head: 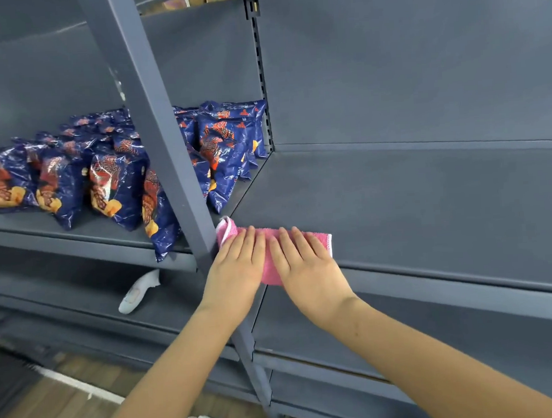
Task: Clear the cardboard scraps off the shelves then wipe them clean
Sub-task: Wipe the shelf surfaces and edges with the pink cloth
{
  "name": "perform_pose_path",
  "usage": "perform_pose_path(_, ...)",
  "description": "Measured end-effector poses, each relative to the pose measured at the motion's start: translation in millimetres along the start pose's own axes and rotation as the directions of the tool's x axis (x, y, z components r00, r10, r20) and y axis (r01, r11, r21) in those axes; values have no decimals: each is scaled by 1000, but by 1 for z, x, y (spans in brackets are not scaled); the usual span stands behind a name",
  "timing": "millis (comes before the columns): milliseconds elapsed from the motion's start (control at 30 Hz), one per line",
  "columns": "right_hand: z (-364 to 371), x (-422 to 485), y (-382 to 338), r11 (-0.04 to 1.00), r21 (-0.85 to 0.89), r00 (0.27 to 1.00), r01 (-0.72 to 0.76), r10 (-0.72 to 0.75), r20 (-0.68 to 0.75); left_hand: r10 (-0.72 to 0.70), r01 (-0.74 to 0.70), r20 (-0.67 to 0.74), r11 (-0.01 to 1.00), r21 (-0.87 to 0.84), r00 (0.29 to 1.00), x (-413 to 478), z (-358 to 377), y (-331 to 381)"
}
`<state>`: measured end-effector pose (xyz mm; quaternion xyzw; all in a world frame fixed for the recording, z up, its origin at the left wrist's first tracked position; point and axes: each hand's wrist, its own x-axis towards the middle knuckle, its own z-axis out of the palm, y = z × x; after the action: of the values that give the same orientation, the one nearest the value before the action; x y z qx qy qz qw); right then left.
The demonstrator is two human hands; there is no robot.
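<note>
Both hands, the left hand and right hand, lay flat with fingers straight, pressing the pink cloth onto the grey shelf's front-left corner beside the upright post, apparently for even wiping pressure.

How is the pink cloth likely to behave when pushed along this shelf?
Probably floppy: the pink cloth curls up at one edge by the post. It likely slides easily under the flat left hand and right hand on the smooth shelf, though it may bunch.
</note>
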<state>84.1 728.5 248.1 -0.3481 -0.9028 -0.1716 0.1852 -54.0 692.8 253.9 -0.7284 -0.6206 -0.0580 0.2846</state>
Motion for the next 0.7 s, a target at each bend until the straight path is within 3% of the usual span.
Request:
perform_pose_path(433, 17, -9, 5, 998, -46, 981, 46, -54, -188, -123, 125, -43, 991, 45, 992, 4, 4, 14)
perform_pose_path(700, 6, -53, 51, 994, -103, 959, 47, -74, -275, -105, 111, -143, 993, 35, 984, 20, -7, 75)
